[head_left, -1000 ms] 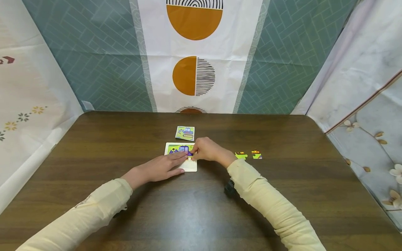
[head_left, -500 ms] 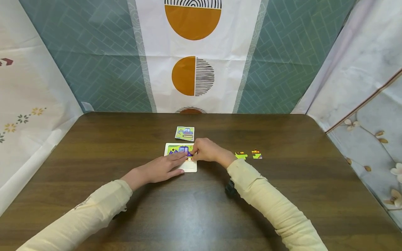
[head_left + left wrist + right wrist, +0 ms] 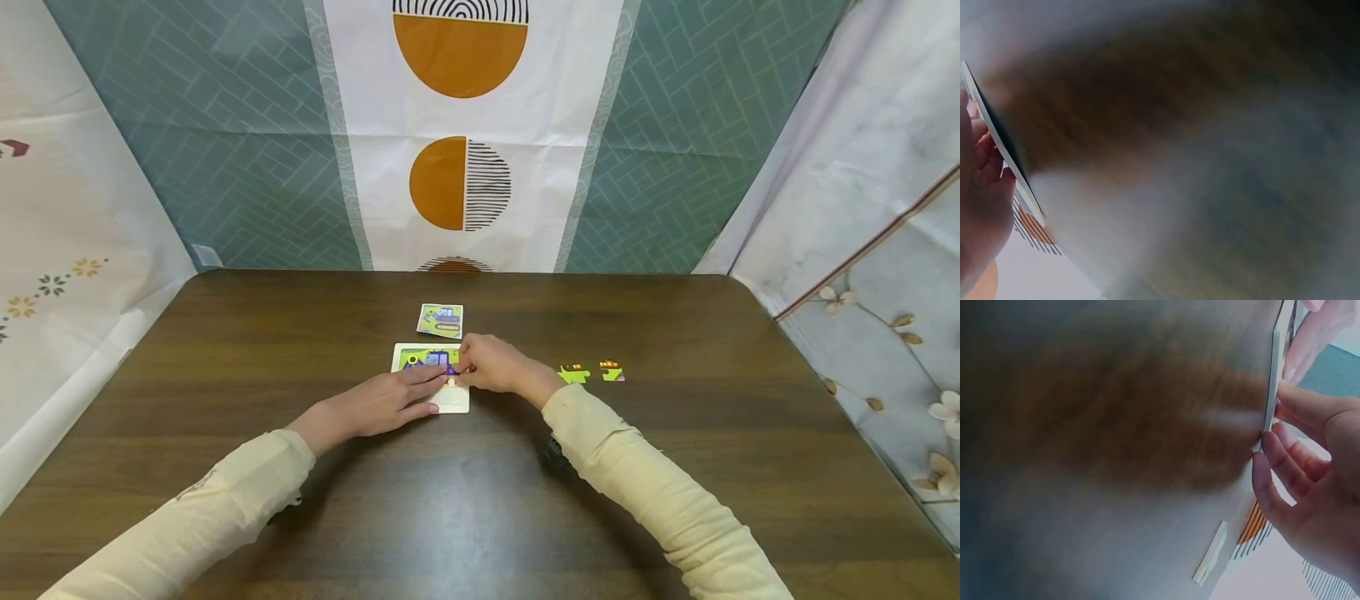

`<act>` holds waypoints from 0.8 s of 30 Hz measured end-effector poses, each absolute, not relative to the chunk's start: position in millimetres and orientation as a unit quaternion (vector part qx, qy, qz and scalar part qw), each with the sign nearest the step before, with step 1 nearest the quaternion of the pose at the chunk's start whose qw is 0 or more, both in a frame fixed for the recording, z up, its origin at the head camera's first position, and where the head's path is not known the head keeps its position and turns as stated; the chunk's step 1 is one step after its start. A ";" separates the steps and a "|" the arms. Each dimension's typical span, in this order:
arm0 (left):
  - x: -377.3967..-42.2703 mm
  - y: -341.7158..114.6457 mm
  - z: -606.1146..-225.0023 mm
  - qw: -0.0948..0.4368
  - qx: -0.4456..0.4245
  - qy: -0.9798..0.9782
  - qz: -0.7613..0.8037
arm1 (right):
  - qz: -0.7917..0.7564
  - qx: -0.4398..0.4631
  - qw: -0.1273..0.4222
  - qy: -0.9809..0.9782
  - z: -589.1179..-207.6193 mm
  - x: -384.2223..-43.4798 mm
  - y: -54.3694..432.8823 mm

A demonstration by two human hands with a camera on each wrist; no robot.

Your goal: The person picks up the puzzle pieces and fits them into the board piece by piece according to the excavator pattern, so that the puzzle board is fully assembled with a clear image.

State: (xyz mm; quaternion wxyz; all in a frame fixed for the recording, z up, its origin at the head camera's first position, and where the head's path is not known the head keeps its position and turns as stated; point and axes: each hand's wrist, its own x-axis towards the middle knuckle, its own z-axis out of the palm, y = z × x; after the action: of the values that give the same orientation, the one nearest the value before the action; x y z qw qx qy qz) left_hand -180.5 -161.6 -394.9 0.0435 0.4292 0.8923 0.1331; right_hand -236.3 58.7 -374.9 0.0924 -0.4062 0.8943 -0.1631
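A small jigsaw puzzle in a white frame point(image 3: 452, 405) lies mid-table, its picture showing a purple vehicle on green. My left hand point(image 3: 387, 400) rests flat across its left and lower part, fingers straight and covering much of the picture. At the right edge of the frame, my right hand point(image 3: 498, 365) has thumb and index finger pinched on a purple puzzle piece point(image 3: 453, 370), mostly hidden by the fingers. In the right wrist view, the other fingertips point(image 3: 1262, 464) of that hand sit along the frame's side and touch the table.
Behind the frame lies a picture card point(image 3: 440, 320) with a similar vehicle. Two loose puzzle pieces, a green one point(image 3: 574, 374) and a green-and-red one point(image 3: 612, 371), lie right of the right wrist. The brown wooden table point(image 3: 337, 533) ends at a patterned cloth backdrop point(image 3: 247, 167).
Both hands stay at the puzzle with hardly any movement. The head view has shifted very slightly.
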 end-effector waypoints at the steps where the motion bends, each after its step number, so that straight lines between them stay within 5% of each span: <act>1: -180.1 -162.0 -394.7 0.041 0.430 0.892 0.132 | -0.159 -0.412 0.088 0.893 -375.2 -236.2 58.6; 8: -180.0 -162.3 -395.5 0.039 0.428 0.894 0.129 | -0.148 -0.431 0.048 0.889 -376.9 -235.8 58.8; 24: -188.8 -154.6 -380.0 0.015 0.450 0.889 0.081 | -0.128 -0.392 0.061 0.909 -369.5 -231.6 52.9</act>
State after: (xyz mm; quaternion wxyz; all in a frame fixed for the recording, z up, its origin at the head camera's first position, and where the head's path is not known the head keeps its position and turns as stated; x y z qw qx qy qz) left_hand -188.8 -154.6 -380.0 0.0147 0.4504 0.8891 0.0808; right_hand -231.6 52.9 -369.5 0.0607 -0.3919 0.9091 -0.1278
